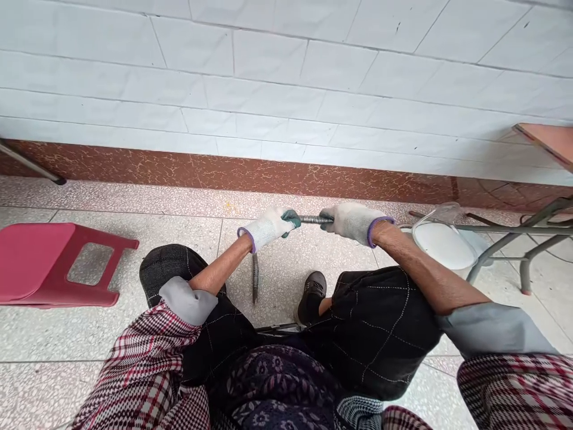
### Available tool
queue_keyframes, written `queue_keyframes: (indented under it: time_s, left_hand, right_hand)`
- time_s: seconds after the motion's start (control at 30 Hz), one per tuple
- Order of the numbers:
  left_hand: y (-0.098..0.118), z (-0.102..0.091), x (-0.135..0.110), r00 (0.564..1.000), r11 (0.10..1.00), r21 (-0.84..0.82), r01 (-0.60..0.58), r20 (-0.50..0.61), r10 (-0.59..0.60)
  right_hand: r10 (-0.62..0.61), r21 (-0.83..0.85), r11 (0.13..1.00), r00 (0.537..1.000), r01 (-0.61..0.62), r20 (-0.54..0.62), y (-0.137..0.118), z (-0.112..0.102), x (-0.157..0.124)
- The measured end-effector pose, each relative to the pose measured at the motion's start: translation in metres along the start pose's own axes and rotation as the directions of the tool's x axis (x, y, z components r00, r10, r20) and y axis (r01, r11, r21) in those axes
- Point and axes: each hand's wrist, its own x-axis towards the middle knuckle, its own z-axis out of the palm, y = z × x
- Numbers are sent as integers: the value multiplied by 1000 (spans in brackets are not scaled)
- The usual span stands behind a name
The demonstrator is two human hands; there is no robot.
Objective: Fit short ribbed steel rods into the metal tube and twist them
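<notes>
Level between my two gloved hands runs a grey metal coil spring (310,219) with close ridges. My left hand (273,226), in a white knit glove with green fingertips, is closed round its left end. Round the right end, my right hand (351,222) is also closed, in a matching purple-cuffed glove with darkened fingertips. Below my left wrist is another ridged grey length (255,279), pointing down. Whether it hangs from that hand or lies on the floor, I cannot tell.
A red plastic stool (33,260) stands at the left. Right of my knees are a round white seat (445,245) and grey metal legs (496,239). The tiled wall (268,89) rises ahead. My knees flank the speckled floor (280,278).
</notes>
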Motion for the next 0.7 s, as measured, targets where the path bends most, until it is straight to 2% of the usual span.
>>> queue_keyframes:
  time_s: [0.1, 0.2, 0.23, 0.3, 0.33, 0.4, 0.47, 0.57, 0.63, 0.7]
  left_hand:
    - [-1, 7, 8, 1000, 999, -31, -13, -21, 13]
    - [0, 10, 16, 999, 988, -151, -45, -26, 41]
    - [0, 10, 17, 998, 979, -198, -55, -25, 51]
    - [2, 9, 19, 997, 961, -267, -73, -23, 69]
    - [4, 7, 19, 996, 952, -294, -84, -36, 76]
    - [9, 4, 17, 993, 934, -338, -113, -73, 94]
    - [16, -1, 14, 990, 920, -368, -136, -95, 108]
    - [24, -9, 6, 991, 925, -357, -130, -44, 122]
    - [26, -14, 1, 993, 949, -291, -118, -14, 120]
    - [26, -20, 0, 993, 974, -195, -113, 2, 116]
  right_hand:
    - [48, -102, 994, 999, -46, 14, -3, -6, 11]
    - [23, -155, 987, 998, -31, -52, -8, -14, 13]
    - [14, -109, 994, 997, -22, -73, -11, -16, 12]
    - [26, 135, 991, 998, -17, -65, -16, -19, 8]
    - [40, 298, 954, 999, -30, -29, -19, -20, 7]
    - [40, 587, 806, 996, -77, 76, -25, -20, 4]
    - [-41, 757, 645, 984, -106, 174, -29, -19, 2]
    - [-226, 862, 492, 938, -123, 263, -30, -18, -1]
    - [-293, 881, 455, 913, -128, 284, -30, -18, -3]
    - [-306, 882, 454, 909, -123, 284, -30, -18, -5]
